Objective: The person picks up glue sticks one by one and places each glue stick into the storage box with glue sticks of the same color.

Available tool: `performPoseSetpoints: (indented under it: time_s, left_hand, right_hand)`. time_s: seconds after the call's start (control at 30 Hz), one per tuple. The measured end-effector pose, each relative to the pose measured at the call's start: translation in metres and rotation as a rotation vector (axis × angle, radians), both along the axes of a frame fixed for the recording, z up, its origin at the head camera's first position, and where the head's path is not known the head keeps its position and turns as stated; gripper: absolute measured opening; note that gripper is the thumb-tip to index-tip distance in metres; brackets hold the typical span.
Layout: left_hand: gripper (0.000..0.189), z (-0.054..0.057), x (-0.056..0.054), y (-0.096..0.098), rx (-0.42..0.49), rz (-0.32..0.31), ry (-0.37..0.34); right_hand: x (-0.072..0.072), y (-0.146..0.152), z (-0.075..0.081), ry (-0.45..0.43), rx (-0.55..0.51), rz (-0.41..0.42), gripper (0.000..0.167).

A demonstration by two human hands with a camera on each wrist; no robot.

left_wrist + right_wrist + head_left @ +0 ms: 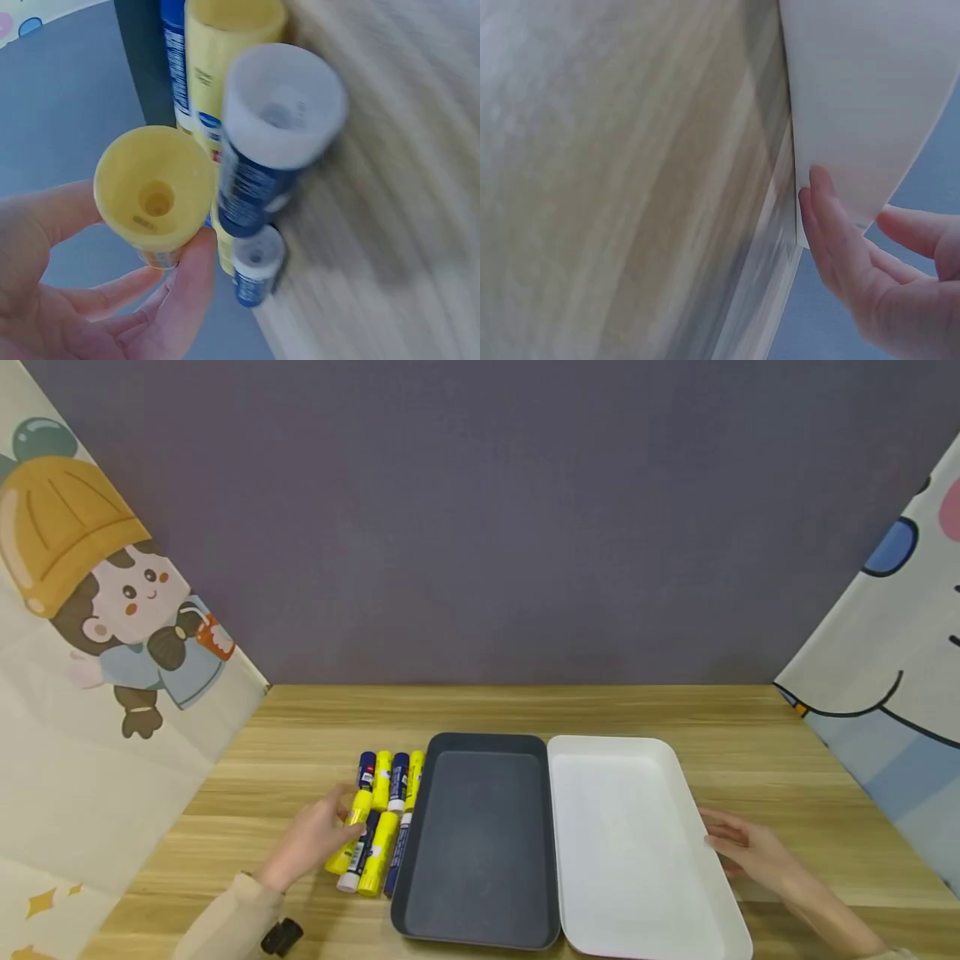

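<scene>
My left hand (307, 837) grips a yellow glue stick (360, 807) between thumb and fingers, above the other sticks on the table. In the left wrist view, the hollow round end of this glue stick (155, 187) faces the camera. Around it lie several dark blue glue sticks (397, 781) with white ends and yellow glue sticks (378, 853), set in two rows. At the right, my right hand (753, 853) touches the outer side of a white tray (637, 843). Its fingertips (821, 180) rest along the tray wall in the right wrist view, the thumb near the rim.
A dark grey tray (480, 843) stands between the glue sticks and the white tray, side by side with the latter. Beneath everything is a wood-grain table (750, 752). A grey-purple panel (510, 527) rises behind it, with cartoon-printed sheets (45, 693) at the sides.
</scene>
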State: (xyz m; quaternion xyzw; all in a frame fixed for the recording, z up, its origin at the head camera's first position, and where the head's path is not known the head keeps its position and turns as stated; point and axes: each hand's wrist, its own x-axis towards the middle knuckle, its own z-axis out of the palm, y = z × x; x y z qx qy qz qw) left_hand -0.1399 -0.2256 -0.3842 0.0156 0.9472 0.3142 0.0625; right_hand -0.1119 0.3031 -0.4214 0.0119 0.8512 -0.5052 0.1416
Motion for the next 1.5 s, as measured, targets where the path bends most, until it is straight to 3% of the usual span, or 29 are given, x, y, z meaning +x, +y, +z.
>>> performPoseSetpoints:
  time_s: [0.17,0.4,1.0,1.5]
  left_hand:
    - [0.056,0.006,-0.003,0.01,0.033,-0.025,0.031]
    - [0.055,0.015,-0.009,0.025,0.075,-0.049,0.022]
    - [0.052,0.029,-0.029,0.066,0.081,-0.129,0.072]
    - [0.057,0.035,-0.044,0.102,0.211,-0.198,0.017]
  right_hand:
    - [0.0,0.0,0.0,-0.007,-0.004,-0.006,0.064]
    - [0.001,0.001,0.0,0.005,0.001,0.008,0.061]
    - [0.001,0.0,0.0,0.022,-0.006,0.022,0.059]
    - [0.0,0.0,0.002,-0.013,0.008,0.0,0.063]
